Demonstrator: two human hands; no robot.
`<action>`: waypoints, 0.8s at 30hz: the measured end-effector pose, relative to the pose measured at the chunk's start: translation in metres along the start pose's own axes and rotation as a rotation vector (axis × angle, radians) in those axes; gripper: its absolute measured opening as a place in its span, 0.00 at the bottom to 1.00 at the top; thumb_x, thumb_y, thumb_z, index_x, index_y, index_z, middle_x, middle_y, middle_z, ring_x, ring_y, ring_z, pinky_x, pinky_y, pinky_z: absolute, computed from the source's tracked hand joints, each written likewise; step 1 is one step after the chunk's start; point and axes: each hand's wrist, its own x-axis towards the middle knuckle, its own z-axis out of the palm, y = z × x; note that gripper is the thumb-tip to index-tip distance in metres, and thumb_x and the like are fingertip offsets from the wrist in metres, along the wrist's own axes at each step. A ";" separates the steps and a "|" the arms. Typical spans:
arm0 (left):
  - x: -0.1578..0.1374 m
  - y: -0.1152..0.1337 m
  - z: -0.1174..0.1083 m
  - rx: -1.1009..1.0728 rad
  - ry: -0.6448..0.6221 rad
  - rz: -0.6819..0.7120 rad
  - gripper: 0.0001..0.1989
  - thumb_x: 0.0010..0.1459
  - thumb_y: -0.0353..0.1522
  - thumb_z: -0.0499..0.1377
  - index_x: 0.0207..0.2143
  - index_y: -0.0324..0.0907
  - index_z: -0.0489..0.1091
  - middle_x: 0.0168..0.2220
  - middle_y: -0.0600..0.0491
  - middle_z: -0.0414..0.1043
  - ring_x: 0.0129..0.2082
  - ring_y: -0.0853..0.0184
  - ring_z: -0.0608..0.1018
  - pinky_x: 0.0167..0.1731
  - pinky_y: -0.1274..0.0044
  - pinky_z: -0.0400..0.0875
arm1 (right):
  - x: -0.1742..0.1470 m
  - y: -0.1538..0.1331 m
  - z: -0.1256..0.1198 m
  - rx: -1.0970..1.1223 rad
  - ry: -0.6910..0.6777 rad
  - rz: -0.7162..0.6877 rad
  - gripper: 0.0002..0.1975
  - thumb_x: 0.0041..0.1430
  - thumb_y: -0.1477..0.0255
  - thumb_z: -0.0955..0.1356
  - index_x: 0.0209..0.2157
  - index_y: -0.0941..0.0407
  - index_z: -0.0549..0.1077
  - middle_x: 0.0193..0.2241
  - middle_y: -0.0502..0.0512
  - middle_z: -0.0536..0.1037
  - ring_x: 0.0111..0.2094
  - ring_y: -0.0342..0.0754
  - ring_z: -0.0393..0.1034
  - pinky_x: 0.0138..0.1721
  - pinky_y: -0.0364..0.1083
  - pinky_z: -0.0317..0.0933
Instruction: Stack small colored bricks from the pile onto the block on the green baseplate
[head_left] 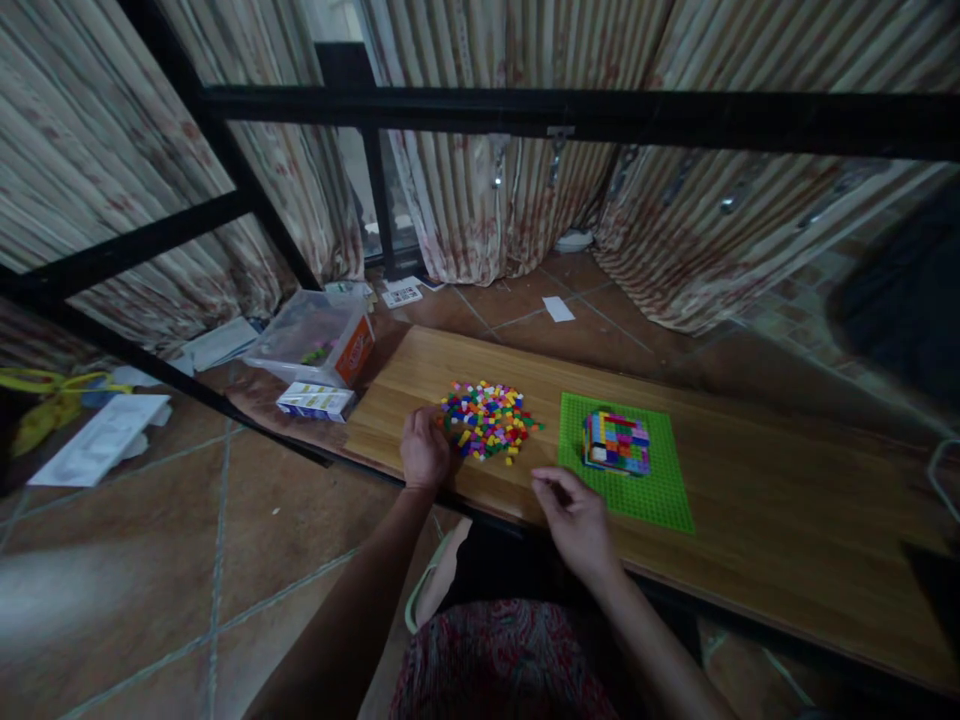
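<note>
A loose pile of small toy building bricks (487,418) in many colours lies on the wooden bench (757,480). At the pile's left edge rests my left hand (425,447), its fingers curled in against the bricks; what they hold, if anything, is hidden. My right hand (576,512) is between the pile and a green baseplate (651,505), near the bench's front edge. Its thumb and fingers are bent together, and anything between them is too small to make out. On the baseplate stands a boxy multicoloured brick build (616,442), with several layers and a partly open top.
Left of the bench, a clear plastic bin (304,335) with an orange label stands behind a small white-and-purple box (316,401). A white tray (101,440) lies on the tiled floor. Behind the bench are black metal bars (525,115) and striped curtains (465,220).
</note>
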 end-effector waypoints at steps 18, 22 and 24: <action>0.000 -0.001 0.002 0.051 -0.058 0.082 0.17 0.55 0.22 0.49 0.43 0.41 0.71 0.40 0.47 0.73 0.43 0.60 0.72 0.48 0.69 0.66 | 0.053 0.001 0.082 -0.509 -0.199 -0.413 0.08 0.58 0.73 0.65 0.35 0.50 0.77 0.36 0.56 0.73 0.40 0.52 0.67 0.42 0.50 0.62; -0.001 -0.001 0.003 0.045 -0.050 0.086 0.17 0.56 0.22 0.49 0.44 0.40 0.71 0.40 0.47 0.74 0.43 0.60 0.72 0.47 0.70 0.66 | 0.059 0.008 0.071 -0.534 -0.149 -0.378 0.09 0.59 0.73 0.64 0.35 0.51 0.78 0.36 0.56 0.73 0.40 0.53 0.66 0.42 0.49 0.61; -0.001 -0.001 0.003 0.049 -0.046 0.090 0.16 0.56 0.22 0.50 0.43 0.40 0.71 0.39 0.47 0.74 0.43 0.60 0.72 0.47 0.70 0.66 | 0.061 0.007 0.068 -0.541 -0.134 -0.360 0.10 0.60 0.73 0.64 0.34 0.51 0.78 0.36 0.56 0.73 0.40 0.52 0.66 0.42 0.48 0.60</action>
